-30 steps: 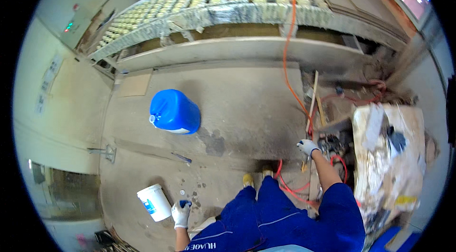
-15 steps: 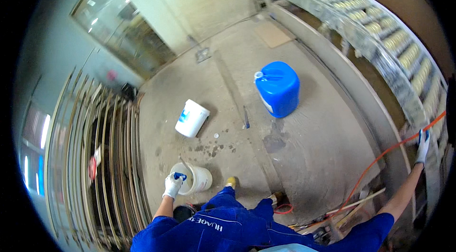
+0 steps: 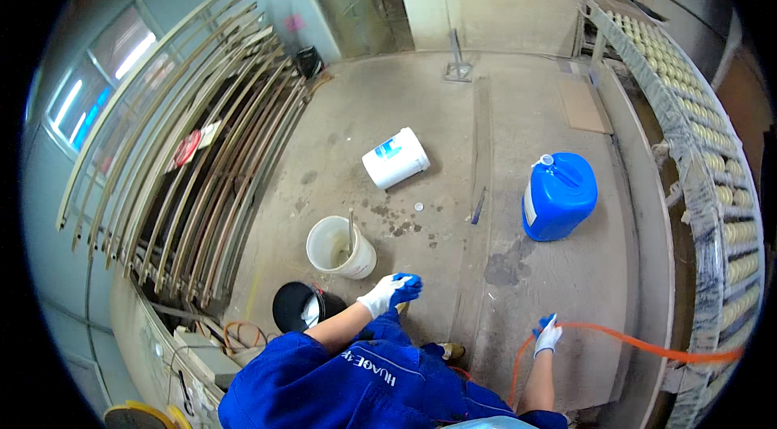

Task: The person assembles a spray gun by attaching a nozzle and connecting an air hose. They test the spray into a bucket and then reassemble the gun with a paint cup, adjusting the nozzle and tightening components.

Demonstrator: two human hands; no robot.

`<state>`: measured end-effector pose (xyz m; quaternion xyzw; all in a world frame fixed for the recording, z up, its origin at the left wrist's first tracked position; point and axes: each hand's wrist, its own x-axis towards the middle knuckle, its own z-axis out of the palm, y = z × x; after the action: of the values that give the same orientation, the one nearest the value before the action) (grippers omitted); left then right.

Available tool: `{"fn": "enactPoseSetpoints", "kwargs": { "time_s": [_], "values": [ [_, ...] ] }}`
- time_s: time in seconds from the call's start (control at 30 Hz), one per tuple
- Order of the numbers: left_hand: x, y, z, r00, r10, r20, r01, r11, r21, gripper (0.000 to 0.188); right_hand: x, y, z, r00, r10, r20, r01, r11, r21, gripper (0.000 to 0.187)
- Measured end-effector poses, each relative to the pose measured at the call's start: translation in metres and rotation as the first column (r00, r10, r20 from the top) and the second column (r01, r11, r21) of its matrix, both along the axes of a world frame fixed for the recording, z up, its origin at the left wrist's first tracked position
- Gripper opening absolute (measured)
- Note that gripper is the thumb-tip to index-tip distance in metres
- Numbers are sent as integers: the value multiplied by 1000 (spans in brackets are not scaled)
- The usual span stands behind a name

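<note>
My right hand, in a white and blue work glove, is closed around an orange hose. The hose runs off to the right over the conveyor's near end and also hangs down beside my legs. In front of my body, my gloved left hand has its fingers curled in; whether anything lies inside them is hidden. Nearest to that hand stands an open white bucket with a stick leaning in it. Left of my forearm is a black bucket with something white inside.
A white pail lies on its side ahead. The blue jerrycan stands at right, before a low wall and a roller conveyor. Long rails are stacked at left. Wet spots mark the floor; a squeegee-like tool stands far off.
The view has swung left. My right hand has come from the conveyor's edge in toward my body with the hose. My left hand has left the white bucket and moved right.
</note>
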<state>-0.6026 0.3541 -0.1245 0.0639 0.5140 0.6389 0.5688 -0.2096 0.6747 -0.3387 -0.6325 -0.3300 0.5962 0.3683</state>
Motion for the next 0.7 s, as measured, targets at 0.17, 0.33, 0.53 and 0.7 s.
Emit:
{"fn": "enactPoseSetpoints", "kwargs": {
  "time_s": [0.17, 0.33, 0.53, 0.7],
  "values": [
    [27, 47, 4, 908, -214, 361, 138, 965, 224, 45, -98, -15, 312, 981, 179, -81, -146, 940, 309, 48],
    [32, 117, 24, 659, -582, 477, 205, 749, 630, 43, -169, -79, 471, 540, 626, -563, -124, 720, 682, 44],
    [-45, 133, 65, 692, -699, 180, 449, 613, 650, 39, -222, -127, 544, 592, -189, 784, -781, 107, 615, 24],
    [-127, 112, 16, 686, -654, -319, 709, 504, 493, 37, -173, -112, 583, 534, -659, 530, -755, -90, 649, 12]
  ]
}}
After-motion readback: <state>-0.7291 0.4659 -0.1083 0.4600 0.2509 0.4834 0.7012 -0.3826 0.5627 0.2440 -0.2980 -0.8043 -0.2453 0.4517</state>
